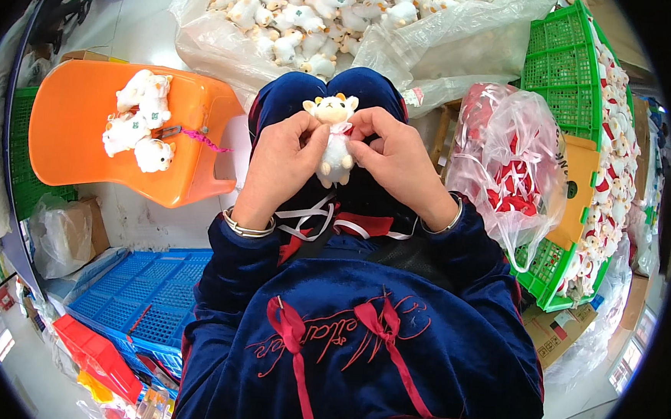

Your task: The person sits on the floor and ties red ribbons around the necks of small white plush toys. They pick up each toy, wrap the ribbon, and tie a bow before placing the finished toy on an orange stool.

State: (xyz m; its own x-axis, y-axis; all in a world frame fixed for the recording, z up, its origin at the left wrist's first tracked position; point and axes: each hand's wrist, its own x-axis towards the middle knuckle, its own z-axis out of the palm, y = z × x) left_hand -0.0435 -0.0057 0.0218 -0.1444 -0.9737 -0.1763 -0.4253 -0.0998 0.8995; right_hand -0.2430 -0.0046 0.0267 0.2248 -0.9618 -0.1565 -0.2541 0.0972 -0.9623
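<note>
A small white plush toy (333, 154) with a cream head, little horns and ears is held upright above my lap. Thumb and fingers of my left hand (286, 154) pinch it at one side of the neck. On the other side my right hand (402, 154) grips it too, where a bit of pink-red ribbon or cloth shows at the neck. The fingertips partly hide that bit. Red cloth pieces with white ribbons (364, 224) lie across my lap, just below the toy.
Left stands an orange chair (60, 127) bearing several plush toys and a metal tool with pink cord (205, 140). Ahead, a clear plastic sheet (453, 44) holds many toys. To the right are a bag of red pieces (511, 159) and a green crate (564, 51). Blue crates (142, 290) sit lower left.
</note>
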